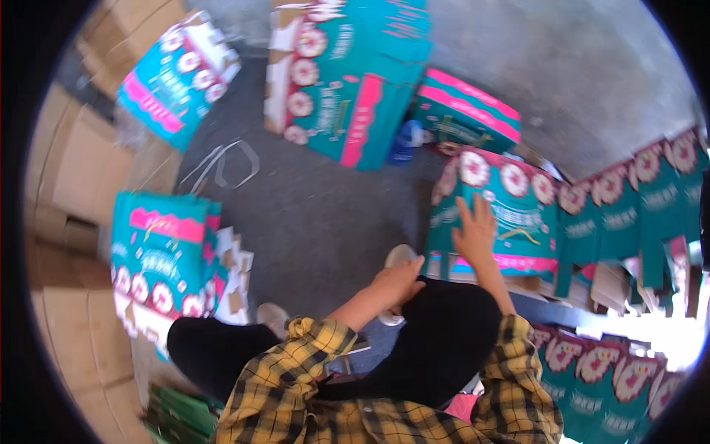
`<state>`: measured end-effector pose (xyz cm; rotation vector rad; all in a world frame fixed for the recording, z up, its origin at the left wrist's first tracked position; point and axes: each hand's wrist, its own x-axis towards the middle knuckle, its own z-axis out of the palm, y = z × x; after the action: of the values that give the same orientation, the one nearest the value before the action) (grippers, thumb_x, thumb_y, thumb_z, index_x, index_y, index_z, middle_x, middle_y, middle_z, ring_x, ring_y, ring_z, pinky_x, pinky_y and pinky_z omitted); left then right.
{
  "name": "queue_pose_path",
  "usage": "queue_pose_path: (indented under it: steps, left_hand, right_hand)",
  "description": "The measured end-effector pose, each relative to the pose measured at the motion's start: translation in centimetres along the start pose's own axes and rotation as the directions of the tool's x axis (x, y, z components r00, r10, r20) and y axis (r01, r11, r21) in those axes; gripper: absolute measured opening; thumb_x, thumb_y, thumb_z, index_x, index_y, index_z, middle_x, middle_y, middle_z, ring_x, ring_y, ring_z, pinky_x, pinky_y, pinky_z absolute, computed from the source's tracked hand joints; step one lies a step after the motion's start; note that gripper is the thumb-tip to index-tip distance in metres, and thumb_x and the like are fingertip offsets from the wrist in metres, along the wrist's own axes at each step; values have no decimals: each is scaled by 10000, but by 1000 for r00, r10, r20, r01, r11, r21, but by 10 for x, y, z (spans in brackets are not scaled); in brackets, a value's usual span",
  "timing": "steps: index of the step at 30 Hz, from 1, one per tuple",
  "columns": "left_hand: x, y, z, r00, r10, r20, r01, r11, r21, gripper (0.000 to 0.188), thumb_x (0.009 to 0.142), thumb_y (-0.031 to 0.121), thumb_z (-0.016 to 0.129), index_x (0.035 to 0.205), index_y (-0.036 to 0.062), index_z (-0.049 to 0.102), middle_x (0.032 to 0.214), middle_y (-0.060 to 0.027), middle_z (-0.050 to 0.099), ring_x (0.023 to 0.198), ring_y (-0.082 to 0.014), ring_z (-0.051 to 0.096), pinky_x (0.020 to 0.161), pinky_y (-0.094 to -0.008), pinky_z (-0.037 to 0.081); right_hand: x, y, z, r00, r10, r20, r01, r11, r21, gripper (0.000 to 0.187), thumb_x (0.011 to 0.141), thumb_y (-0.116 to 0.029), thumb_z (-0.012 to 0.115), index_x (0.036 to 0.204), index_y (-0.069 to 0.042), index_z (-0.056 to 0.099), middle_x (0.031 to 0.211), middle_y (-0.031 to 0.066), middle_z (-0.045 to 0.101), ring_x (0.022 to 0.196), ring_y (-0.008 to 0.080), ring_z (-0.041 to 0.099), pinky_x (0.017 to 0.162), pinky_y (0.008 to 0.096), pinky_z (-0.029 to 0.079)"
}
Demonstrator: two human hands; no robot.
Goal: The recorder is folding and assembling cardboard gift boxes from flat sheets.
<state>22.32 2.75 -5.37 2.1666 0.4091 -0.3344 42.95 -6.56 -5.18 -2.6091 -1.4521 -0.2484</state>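
Note:
My right hand [477, 226] lies on the front of a teal carton [518, 222] with ring-shaped pictures along its top and a pink band along its bottom. Its fingers are stretched and apart, with nothing held in them. By my right knee, my left hand [399, 281] has its fingers bunched and curled; whether something is in them cannot be made out. Beyond the carton sits a teal box [470, 111] with pink stripes, and a blue object [405, 143] stands beside it.
A tall stack of flat teal cartons [333, 81] lies ahead on the dark floor [303, 214]. More carton bundles [166, 251] stand at left, beside brown cardboard boxes [89, 166]. A loose white strap [222, 163] lies between them. Rows of teal cartons [617, 211] line the right.

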Motion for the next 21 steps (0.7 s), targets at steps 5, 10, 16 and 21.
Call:
queue_pose_path:
  steps: [5, 10, 16, 21]
  left_hand:
    - [-165, 10, -64, 987, 51, -154, -40, 997, 71, 567, 889, 235, 593, 1350, -10, 370, 1259, -222, 506, 1032, -401, 575, 856, -455, 475]
    - [-342, -1, -101, 565, -224, -794, 103, 974, -201, 343, 824, 71, 653, 1158, 41, 580, 1141, -137, 612, 1048, -251, 609, 869, -343, 484]
    - [-474, -179, -40, -304, -464, -832, 211, 819, -534, 263, 902, 96, 578, 1139, -17, 567, 1004, -136, 624, 839, -162, 599, 727, -293, 485]
    - [-490, -320, 99, -255, -713, -653, 354, 559, -750, 482, 814, 266, 667, 1170, -39, 556, 1089, -256, 618, 931, -310, 634, 813, -371, 502]
  right_hand:
    - [-7, 19, 15, 999, -20, -49, 21, 999, 26, 749, 712, -121, 669, 1409, -203, 407, 1475, 187, 310, 1327, 416, 314, 1074, 527, 275]
    - [-6, 26, 31, 994, -111, -5, 111, 994, 20, 685, 770, -176, 678, 1404, -173, 418, 1460, 199, 337, 1305, 438, 338, 1081, 514, 275]
    - [56, 34, -32, 993, -48, 112, -15, 867, 498, 511, 996, -371, 413, 1327, 12, 482, 1345, 204, 496, 1271, 293, 451, 1059, 359, 329]
    - [41, -125, -177, 902, -371, 222, 169, 775, 608, 431, 974, -253, 494, 1320, 4, 491, 1303, 153, 544, 1215, 241, 502, 1012, 332, 382]
